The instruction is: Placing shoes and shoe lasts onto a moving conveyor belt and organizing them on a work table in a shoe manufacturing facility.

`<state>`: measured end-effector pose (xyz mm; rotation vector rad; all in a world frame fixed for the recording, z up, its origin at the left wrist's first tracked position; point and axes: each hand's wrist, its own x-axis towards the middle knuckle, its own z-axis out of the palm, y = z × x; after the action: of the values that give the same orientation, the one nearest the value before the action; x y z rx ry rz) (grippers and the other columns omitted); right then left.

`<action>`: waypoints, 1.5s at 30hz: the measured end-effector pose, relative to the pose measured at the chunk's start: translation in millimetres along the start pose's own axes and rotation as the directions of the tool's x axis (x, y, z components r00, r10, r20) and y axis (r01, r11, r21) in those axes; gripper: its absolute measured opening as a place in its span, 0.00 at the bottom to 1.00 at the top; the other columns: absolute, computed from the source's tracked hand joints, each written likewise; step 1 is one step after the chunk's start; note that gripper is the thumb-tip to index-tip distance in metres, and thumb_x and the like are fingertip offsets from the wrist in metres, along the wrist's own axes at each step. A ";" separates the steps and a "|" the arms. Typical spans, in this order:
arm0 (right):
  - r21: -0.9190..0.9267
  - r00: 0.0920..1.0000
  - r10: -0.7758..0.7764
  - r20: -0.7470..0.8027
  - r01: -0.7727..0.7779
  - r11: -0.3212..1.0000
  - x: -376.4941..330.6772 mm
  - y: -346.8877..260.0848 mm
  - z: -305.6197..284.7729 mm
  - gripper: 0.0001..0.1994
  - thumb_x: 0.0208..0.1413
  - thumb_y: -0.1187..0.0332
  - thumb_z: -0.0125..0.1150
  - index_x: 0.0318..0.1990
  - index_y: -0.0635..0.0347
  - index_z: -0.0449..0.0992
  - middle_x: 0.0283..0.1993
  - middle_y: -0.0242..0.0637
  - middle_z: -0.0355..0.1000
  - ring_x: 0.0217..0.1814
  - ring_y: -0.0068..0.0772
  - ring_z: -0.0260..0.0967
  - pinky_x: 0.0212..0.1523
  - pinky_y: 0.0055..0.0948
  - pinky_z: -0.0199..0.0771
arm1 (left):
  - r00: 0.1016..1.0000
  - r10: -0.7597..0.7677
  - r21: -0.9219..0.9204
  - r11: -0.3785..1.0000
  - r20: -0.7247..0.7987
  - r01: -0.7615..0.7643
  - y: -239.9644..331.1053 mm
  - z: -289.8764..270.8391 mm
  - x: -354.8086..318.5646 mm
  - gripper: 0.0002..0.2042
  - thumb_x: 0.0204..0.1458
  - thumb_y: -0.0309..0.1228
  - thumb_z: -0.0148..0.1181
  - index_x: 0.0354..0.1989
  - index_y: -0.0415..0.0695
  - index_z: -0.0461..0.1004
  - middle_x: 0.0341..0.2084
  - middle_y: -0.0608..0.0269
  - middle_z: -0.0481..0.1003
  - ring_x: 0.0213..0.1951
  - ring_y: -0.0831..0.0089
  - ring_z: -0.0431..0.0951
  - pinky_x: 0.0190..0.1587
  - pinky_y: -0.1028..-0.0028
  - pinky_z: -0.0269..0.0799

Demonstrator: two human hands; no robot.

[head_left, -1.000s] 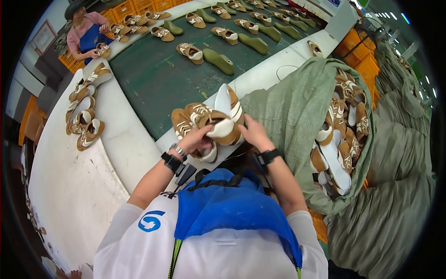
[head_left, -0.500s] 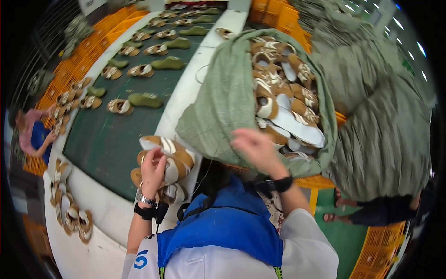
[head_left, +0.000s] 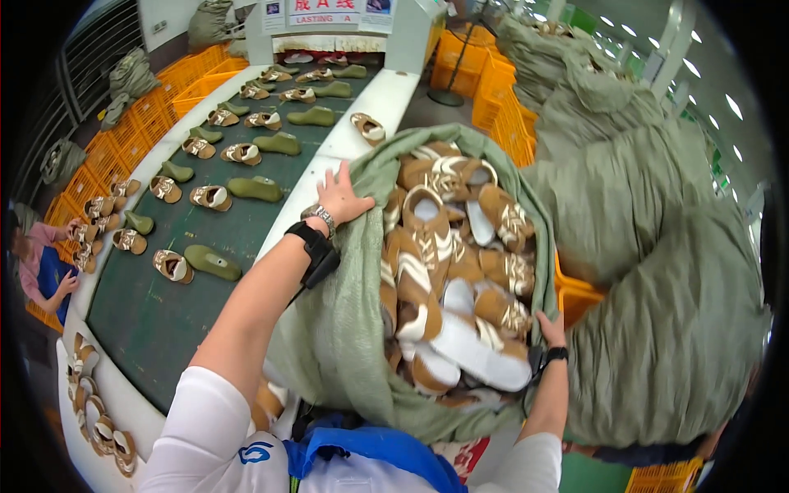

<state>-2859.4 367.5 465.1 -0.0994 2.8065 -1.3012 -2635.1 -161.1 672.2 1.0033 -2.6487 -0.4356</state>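
A large green woven sack [head_left: 329, 345] stands open in front of me, filled with several brown and white shoe uppers [head_left: 448, 263]. My left hand [head_left: 343, 197] lies flat on the sack's left rim, fingers spread, beside the white edge of the conveyor. My right hand [head_left: 552, 329] grips the sack's right rim, fingers curled over the fabric. A black band sits on each wrist.
A dark green conveyor belt [head_left: 156, 304] runs away on the left, carrying shoe uppers paired with green lasts [head_left: 256, 189]. Another person [head_left: 37, 267] works at its far left side. Bulging green sacks [head_left: 657, 329] and orange crates [head_left: 485, 82] crowd the right.
My hands left the pile of uppers on the table edge and moved to the sack. The left now rests on its left rim, the right on its right rim.
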 end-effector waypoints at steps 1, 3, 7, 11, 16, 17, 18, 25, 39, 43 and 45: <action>0.214 0.986 0.001 0.165 -0.036 0.976 1.6 -29.3 39.2 0.36 0.39 0.65 0.61 0.57 0.71 0.55 0.51 0.53 0.64 0.53 0.43 0.63 0.52 0.31 0.61 | 0.973 -0.142 -0.308 0.931 0.183 0.194 -48.8 10.9 20.4 0.49 0.35 0.50 0.58 0.62 0.39 0.38 0.55 0.33 0.53 0.56 0.46 0.57 0.54 0.61 0.59; -0.023 0.999 0.049 0.009 -0.049 0.999 17.4 -1.8 31.4 0.21 0.42 0.76 0.48 0.48 0.71 0.65 0.44 0.46 0.69 0.42 0.40 0.68 0.43 0.32 0.67 | 0.972 -0.164 -0.342 0.915 0.169 0.214 -28.1 14.5 34.1 0.26 0.41 0.43 0.53 0.42 0.30 0.69 0.33 0.41 0.73 0.41 0.53 0.73 0.46 0.65 0.67; 0.701 0.955 0.292 0.056 -0.246 0.669 19.5 -70.9 59.6 0.13 0.45 0.75 0.42 0.39 0.62 0.70 0.33 0.35 0.70 0.31 0.33 0.67 0.33 0.32 0.68 | 0.932 -0.059 -0.754 0.571 0.357 0.325 -96.9 37.0 34.3 0.13 0.48 0.34 0.47 0.29 0.35 0.73 0.26 0.53 0.75 0.30 0.63 0.76 0.35 0.69 0.70; 0.973 0.993 0.109 0.052 -0.075 0.219 8.4 -175.3 21.9 0.12 0.55 0.68 0.41 0.41 0.57 0.71 0.36 0.33 0.70 0.35 0.32 0.68 0.36 0.29 0.71 | 0.737 0.070 -0.692 -0.294 0.672 0.659 -59.0 -1.1 -34.9 0.10 0.49 0.32 0.47 0.30 0.39 0.73 0.24 0.60 0.75 0.25 0.70 0.75 0.33 0.72 0.72; 0.979 0.936 -0.333 0.111 -0.044 0.200 22.0 -267.5 -101.3 0.08 0.53 0.68 0.43 0.29 0.58 0.71 0.25 0.33 0.70 0.25 0.27 0.67 0.24 0.26 0.70 | 0.863 0.349 -0.683 -0.529 0.367 0.504 -21.2 -38.4 -85.0 0.14 0.52 0.38 0.43 0.30 0.41 0.72 0.23 0.62 0.74 0.24 0.72 0.75 0.27 0.75 0.72; 0.980 0.959 -0.279 0.055 0.002 0.200 11.4 -304.1 -98.5 0.08 0.52 0.69 0.43 0.29 0.58 0.70 0.25 0.34 0.70 0.25 0.28 0.67 0.25 0.26 0.70 | 0.899 0.293 -0.715 -0.547 0.324 0.436 -20.5 -44.6 -89.3 0.15 0.52 0.39 0.42 0.32 0.42 0.71 0.23 0.62 0.74 0.24 0.73 0.75 0.26 0.76 0.72; 0.993 0.901 -0.427 0.077 -0.033 0.110 13.0 -320.5 -110.4 0.09 0.53 0.70 0.42 0.30 0.60 0.71 0.27 0.37 0.71 0.27 0.30 0.68 0.27 0.27 0.71 | 0.893 0.306 -0.710 -0.544 0.329 0.447 -20.3 -54.1 -87.7 0.15 0.52 0.39 0.42 0.32 0.42 0.71 0.23 0.62 0.74 0.24 0.73 0.75 0.26 0.76 0.72; 0.984 0.560 -0.823 0.094 -0.179 -0.010 81.4 -399.9 -135.8 0.13 0.53 0.71 0.39 0.39 0.67 0.70 0.37 0.47 0.70 0.38 0.42 0.69 0.40 0.37 0.72 | 0.937 0.219 -0.664 -0.662 0.272 0.348 -10.8 -82.4 -124.6 0.19 0.51 0.43 0.43 0.41 0.40 0.69 0.29 0.58 0.74 0.28 0.67 0.76 0.34 0.69 0.74; 0.770 0.973 -0.063 0.223 -0.136 0.624 73.0 -289.6 159.5 0.18 0.48 0.71 0.45 0.47 0.71 0.65 0.43 0.42 0.68 0.43 0.38 0.67 0.42 0.32 0.66 | 0.899 -0.124 -0.890 -0.246 0.421 0.383 -99.3 10.6 -170.8 0.15 0.49 0.30 0.40 0.39 0.34 0.69 0.33 0.56 0.74 0.33 0.67 0.74 0.40 0.71 0.70; 0.078 0.883 -0.469 0.024 0.466 0.881 71.7 -289.7 129.8 0.24 0.45 0.64 0.53 0.49 0.73 0.63 0.42 0.49 0.68 0.43 0.45 0.65 0.43 0.36 0.64 | 0.913 -0.230 -0.909 0.172 0.337 0.379 -103.7 25.5 -185.0 0.16 0.46 0.24 0.40 0.43 0.33 0.67 0.36 0.59 0.72 0.37 0.72 0.72 0.43 0.74 0.66; -0.185 0.803 -0.591 -0.071 0.572 0.799 42.4 -294.3 108.0 0.25 0.45 0.63 0.56 0.48 0.71 0.64 0.42 0.51 0.68 0.44 0.48 0.65 0.44 0.37 0.64 | 0.908 -0.291 -0.916 0.176 0.302 0.361 -108.8 28.5 -188.3 0.17 0.45 0.25 0.42 0.45 0.33 0.65 0.37 0.55 0.72 0.38 0.68 0.72 0.43 0.73 0.66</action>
<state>-2882.8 92.3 619.4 -1.0028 3.1092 -1.1873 -2444.9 -106.3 577.9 1.0114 -1.4666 -1.9243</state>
